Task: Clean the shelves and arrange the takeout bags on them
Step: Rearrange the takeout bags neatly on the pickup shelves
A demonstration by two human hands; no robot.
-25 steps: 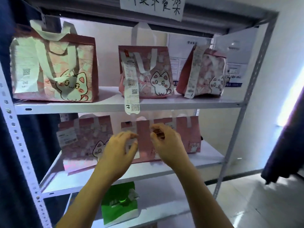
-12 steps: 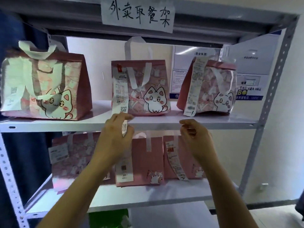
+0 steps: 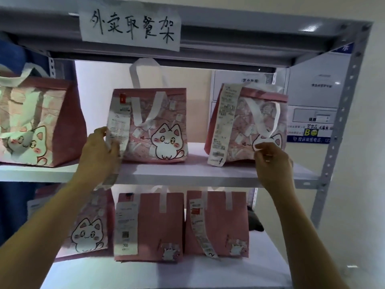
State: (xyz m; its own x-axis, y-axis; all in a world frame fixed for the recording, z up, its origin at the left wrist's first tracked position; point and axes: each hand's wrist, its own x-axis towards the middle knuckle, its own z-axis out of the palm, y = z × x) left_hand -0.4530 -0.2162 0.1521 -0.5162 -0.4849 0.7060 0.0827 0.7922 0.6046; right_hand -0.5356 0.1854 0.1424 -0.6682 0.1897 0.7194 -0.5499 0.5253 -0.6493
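Both arms reach up to the upper shelf [image 3: 187, 174]. The left hand [image 3: 98, 153] pinches the long receipt [image 3: 117, 126] hanging off the middle bag [image 3: 154, 126], pink with a white cartoon cat. The right hand [image 3: 270, 161] has its fingers curled at the right bag [image 3: 250, 122], same cat print; can't tell if it's really gripping. Below, 3 more pink bags [image 3: 216, 224] sit in a row on the lower shelf [image 3: 145, 272]. Up top there's a handwritten paper sign [image 3: 129, 28].

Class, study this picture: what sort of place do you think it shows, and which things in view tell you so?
Probably a takeout pickup point in a shop or restaurant. A metal shelf rack bears a handwritten paper sign, pink cat-print takeout bags carry printed order receipts, and notices hang on the wall behind.
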